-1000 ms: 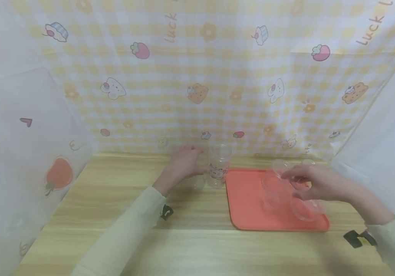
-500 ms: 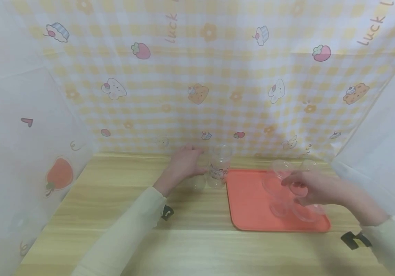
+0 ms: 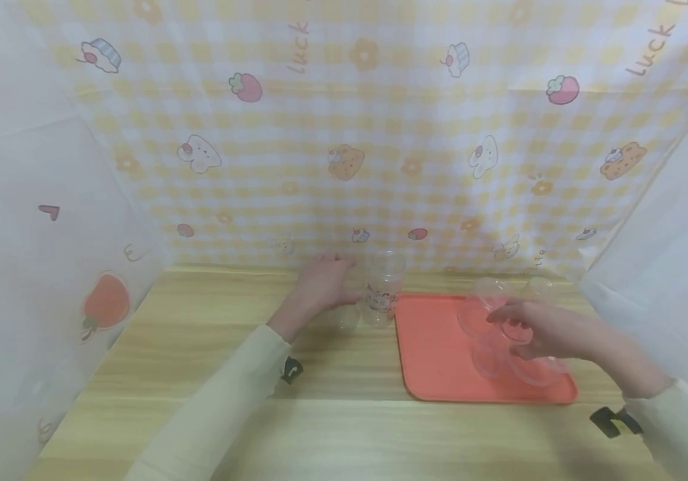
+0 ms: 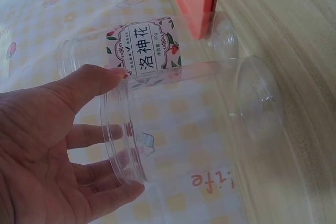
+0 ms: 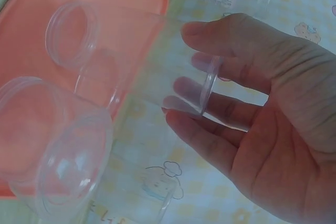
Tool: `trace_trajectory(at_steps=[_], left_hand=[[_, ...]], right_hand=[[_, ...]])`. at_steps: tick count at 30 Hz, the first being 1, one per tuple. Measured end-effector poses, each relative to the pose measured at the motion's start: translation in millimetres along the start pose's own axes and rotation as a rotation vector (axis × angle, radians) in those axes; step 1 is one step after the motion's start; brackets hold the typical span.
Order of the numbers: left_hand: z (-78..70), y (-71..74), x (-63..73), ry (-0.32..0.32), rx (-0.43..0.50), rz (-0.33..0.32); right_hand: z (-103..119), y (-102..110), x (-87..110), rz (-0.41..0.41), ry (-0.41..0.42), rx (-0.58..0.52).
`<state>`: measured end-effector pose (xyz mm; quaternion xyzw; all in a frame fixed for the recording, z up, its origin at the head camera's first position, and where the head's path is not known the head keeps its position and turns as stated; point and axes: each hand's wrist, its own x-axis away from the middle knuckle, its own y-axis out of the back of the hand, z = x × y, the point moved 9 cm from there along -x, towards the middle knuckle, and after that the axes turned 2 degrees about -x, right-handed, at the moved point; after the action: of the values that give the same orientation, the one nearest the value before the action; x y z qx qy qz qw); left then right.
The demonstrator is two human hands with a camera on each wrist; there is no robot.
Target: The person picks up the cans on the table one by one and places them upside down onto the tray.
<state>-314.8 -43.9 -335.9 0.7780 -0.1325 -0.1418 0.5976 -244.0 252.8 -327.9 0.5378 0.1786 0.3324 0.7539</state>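
Note:
My left hand (image 3: 322, 284) grips the ringed mouth of a clear plastic jar (image 4: 194, 124), which stands upright on the wooden table. Beside it is another clear jar (image 3: 382, 294) with a pink floral label (image 4: 143, 48). Over the orange-red tray (image 3: 434, 374), my right hand (image 3: 554, 331) holds a clear jar (image 5: 142, 51) by one end, fingers and thumb around it. That jar's other end, with a ringed rim, points down toward the tray. In the right wrist view, a further clear container (image 5: 26, 124) sits on the tray; transparency blurs the outlines.
More transparent containers (image 3: 491, 292) stand at the tray's back and front right (image 3: 536, 374). A checkered cloth (image 3: 344, 120) hangs close behind the table (image 3: 332, 427), with white printed cloth (image 3: 49, 267) at the left side.
My right hand has shifted slightly, and the far end of its jar has moved to the right and toward me over the tray. The left hand stays where it was.

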Motion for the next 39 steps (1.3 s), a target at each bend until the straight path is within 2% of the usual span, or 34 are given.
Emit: trace_trajectory(at_steps=[15, 21, 24, 30, 39], left_hand=[[0.7, 0.8, -4.2, 0.002, -0.017, 0.011], [0.5, 0.9, -4.7, -0.006, -0.009, 0.011], [0.1, 1.3, -4.5, -0.017, -0.002, 0.002], [-0.2, 1.2, -3.8, -0.017, 0.002, 0.005], [0.6, 1.4, -3.9, -0.006, 0.028, 0.003]], right_hand=[[-4, -1, 2.1, -0.032, 0.034, -0.024], [-8, -4, 2.7, -0.030, -0.020, -0.045], [-8, -2, 4.9, -0.063, -0.025, -0.047], [1, 9, 7.0, -0.195, 0.096, -0.027], [1, 15, 12.7, -0.238, 0.117, -0.038]])
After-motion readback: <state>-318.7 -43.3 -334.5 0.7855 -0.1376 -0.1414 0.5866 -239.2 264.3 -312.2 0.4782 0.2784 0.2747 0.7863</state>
